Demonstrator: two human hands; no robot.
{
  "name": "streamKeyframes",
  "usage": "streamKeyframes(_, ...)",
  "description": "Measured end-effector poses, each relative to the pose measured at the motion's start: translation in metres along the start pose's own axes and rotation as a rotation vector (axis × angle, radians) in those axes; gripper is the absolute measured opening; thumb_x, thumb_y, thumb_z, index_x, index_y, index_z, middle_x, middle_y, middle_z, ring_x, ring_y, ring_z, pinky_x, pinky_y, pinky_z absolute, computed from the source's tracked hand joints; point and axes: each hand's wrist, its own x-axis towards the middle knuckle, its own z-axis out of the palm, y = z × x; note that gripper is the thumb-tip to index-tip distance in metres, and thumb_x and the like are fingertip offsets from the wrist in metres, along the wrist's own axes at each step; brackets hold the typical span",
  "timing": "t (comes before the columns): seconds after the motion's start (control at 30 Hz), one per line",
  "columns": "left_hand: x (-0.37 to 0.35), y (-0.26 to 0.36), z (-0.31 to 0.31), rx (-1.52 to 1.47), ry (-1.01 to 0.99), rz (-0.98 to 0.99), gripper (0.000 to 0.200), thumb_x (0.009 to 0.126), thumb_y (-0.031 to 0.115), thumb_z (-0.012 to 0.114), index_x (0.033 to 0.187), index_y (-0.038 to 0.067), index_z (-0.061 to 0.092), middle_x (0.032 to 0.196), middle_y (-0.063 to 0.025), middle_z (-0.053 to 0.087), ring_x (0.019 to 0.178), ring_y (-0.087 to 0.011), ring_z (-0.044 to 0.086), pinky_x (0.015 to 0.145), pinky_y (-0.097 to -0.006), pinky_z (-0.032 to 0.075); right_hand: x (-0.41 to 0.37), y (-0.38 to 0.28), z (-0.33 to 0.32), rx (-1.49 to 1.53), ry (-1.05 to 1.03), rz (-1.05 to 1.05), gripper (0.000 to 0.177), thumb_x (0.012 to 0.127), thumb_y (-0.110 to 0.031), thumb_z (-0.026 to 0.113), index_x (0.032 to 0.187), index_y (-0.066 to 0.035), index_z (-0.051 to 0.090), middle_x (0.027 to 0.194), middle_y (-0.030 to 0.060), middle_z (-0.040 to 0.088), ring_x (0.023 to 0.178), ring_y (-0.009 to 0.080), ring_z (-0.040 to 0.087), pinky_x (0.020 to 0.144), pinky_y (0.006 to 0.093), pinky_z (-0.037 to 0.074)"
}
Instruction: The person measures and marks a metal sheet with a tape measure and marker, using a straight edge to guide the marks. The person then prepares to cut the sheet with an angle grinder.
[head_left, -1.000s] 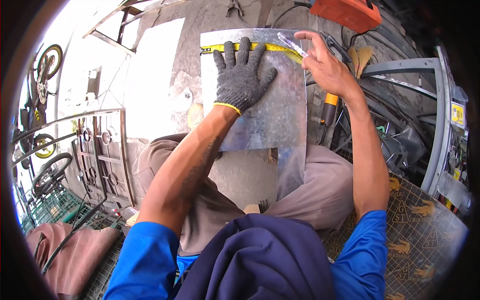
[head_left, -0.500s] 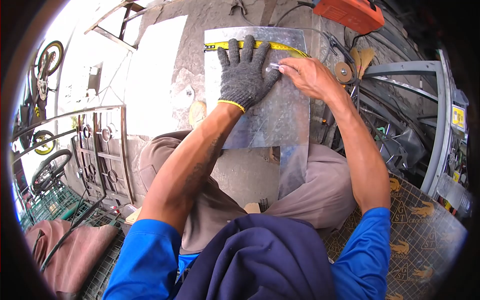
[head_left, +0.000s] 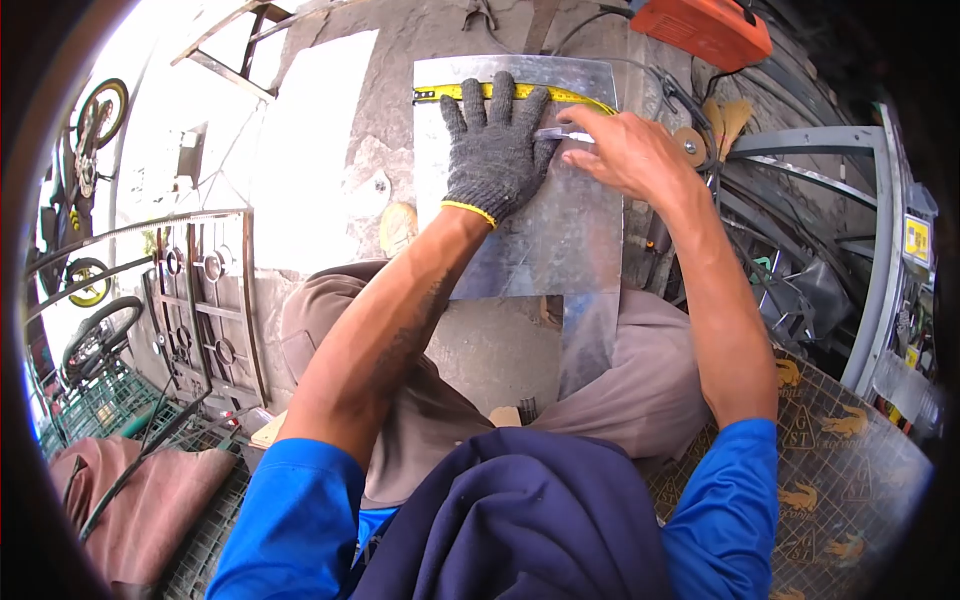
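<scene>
A shiny metal sheet point(head_left: 560, 235) lies on the concrete floor between my knees. A yellow tape measure point(head_left: 560, 95) runs across the sheet's far edge. My left hand point(head_left: 495, 150), in a grey knit glove, lies flat with fingers spread on the sheet, its fingertips over the tape. My bare right hand point(head_left: 630, 150) holds a clear pen point(head_left: 562, 135) with its tip on the sheet beside the gloved fingers.
An orange machine point(head_left: 705, 25) stands at the far right. Cables, an angle grinder disc point(head_left: 687, 145) and grey steel frames point(head_left: 820, 200) crowd the right side. A wrought-iron gate panel point(head_left: 195, 300) and bicycles lie to the left. A white sheet point(head_left: 310, 150) lies left of the metal.
My right hand swung the pen from the sheet's far right corner inward to beside the gloved fingers. The left hand stayed pressed on the sheet.
</scene>
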Motion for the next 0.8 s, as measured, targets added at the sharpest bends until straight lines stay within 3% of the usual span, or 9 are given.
streamKeyframes(0.13, 0.000, 0.003, 0.001, -0.023, 0.012, -0.031, 0.060, 0.104, 0.052, 0.047, 0.154, 0.021, 0.048, 0.162, -0.0253, 0.036, 0.148, -0.0566, 0.027, 0.118, -0.0743, 0.012, -0.004, 0.005, -0.031, 0.032, -0.093, 0.167, 0.041, 0.097, -0.023, 0.065, 0.134, -0.013, 0.051, 0.088, 0.0246, 0.072, 0.088, 0.0467, 0.070, 0.081, 0.0556, 0.053)
streamKeyframes(0.2, 0.000, 0.003, 0.000, 0.000, -0.004, -0.048, 0.060, 0.104, 0.053, 0.046, 0.154, 0.021, 0.048, 0.162, -0.0253, 0.036, 0.149, -0.0548, 0.026, 0.119, -0.0729, 0.011, -0.007, 0.010, -0.038, 0.225, 0.040, 0.242, 0.038, 0.098, -0.018, 0.061, 0.133, -0.012, 0.046, 0.084, 0.0265, 0.069, 0.083, 0.0492, 0.067, 0.079, 0.0556, 0.052)
streamKeyframes(0.27, 0.000, 0.001, 0.003, -0.039, 0.021, -0.031, 0.060, 0.104, 0.053, 0.046, 0.154, 0.020, 0.049, 0.163, -0.0250, 0.035, 0.150, -0.0516, 0.027, 0.120, -0.0714, 0.012, -0.006, 0.015, -0.035, 0.296, 0.066, 0.229, 0.040, 0.099, -0.019, 0.063, 0.135, -0.014, 0.046, 0.083, 0.0220, 0.070, 0.077, 0.0391, 0.071, 0.075, 0.0500, 0.055)
streamKeyframes(0.33, 0.001, 0.001, 0.003, -0.029, 0.033, -0.020, 0.059, 0.104, 0.051, 0.046, 0.153, 0.019, 0.049, 0.161, -0.0249, 0.036, 0.149, -0.0489, 0.029, 0.120, -0.0706, 0.013, -0.010, 0.008, -0.038, 0.674, 0.046, 0.296, 0.046, 0.098, -0.023, 0.068, 0.138, -0.016, 0.045, 0.083, 0.0161, 0.072, 0.075, 0.0237, 0.074, 0.070, 0.0401, 0.058)
streamKeyframes(0.43, 0.000, 0.003, 0.000, -0.018, 0.027, -0.017, 0.059, 0.104, 0.049, 0.046, 0.154, 0.018, 0.048, 0.159, -0.0251, 0.038, 0.149, -0.0480, 0.031, 0.119, -0.0707, 0.016, -0.007, 0.018, -0.031, 0.741, 0.044, 0.303, 0.043, 0.099, -0.027, 0.070, 0.136, -0.011, 0.052, 0.091, 0.0129, 0.075, 0.079, 0.0144, 0.074, 0.069, 0.0318, 0.060)
streamKeyframes(0.53, 0.001, 0.003, 0.001, -0.010, 0.031, -0.009, 0.058, 0.105, 0.048, 0.046, 0.154, 0.018, 0.048, 0.159, -0.0250, 0.038, 0.149, -0.0479, 0.031, 0.119, -0.0709, 0.016, -0.001, 0.031, -0.021, 1.030, -0.017, 0.341, 0.038, 0.103, -0.029, 0.066, 0.131, -0.004, 0.059, 0.099, 0.0142, 0.075, 0.080, 0.0179, 0.075, 0.070, 0.0309, 0.062)
streamKeyframes(0.67, 0.001, 0.002, 0.000, 0.012, 0.024, 0.001, 0.058, 0.105, 0.048, 0.046, 0.155, 0.019, 0.047, 0.160, -0.0250, 0.037, 0.148, -0.0487, 0.031, 0.118, -0.0715, 0.017, -0.005, 0.047, -0.010, 1.373, 0.088, 0.193, 0.045, 0.106, -0.034, 0.060, 0.135, 0.002, 0.060, 0.111, 0.0134, 0.073, 0.103, 0.0177, 0.072, 0.091, 0.0280, 0.059)
streamKeyframes(0.73, 0.002, 0.003, -0.001, 0.010, 0.025, -0.001, 0.058, 0.105, 0.048, 0.046, 0.155, 0.020, 0.047, 0.160, -0.0249, 0.037, 0.148, -0.0489, 0.031, 0.118, -0.0718, 0.017, -0.003, 0.037, -0.005, 1.331, 0.170, 0.146, 0.048, 0.105, -0.036, 0.062, 0.133, 0.004, 0.060, 0.110, 0.0097, 0.072, 0.106, 0.0148, 0.069, 0.095, 0.0275, 0.055)
streamKeyframes(0.8, 0.002, 0.004, -0.002, 0.010, 0.023, -0.004, 0.058, 0.104, 0.048, 0.047, 0.155, 0.020, 0.047, 0.160, -0.0249, 0.037, 0.148, -0.0490, 0.031, 0.118, -0.0721, 0.017, 0.004, 0.033, 0.002, 1.083, 0.345, 0.156, 0.046, 0.105, -0.038, 0.062, 0.129, 0.001, 0.064, 0.098, 0.0046, 0.070, 0.092, 0.0114, 0.067, 0.085, 0.0264, 0.055)
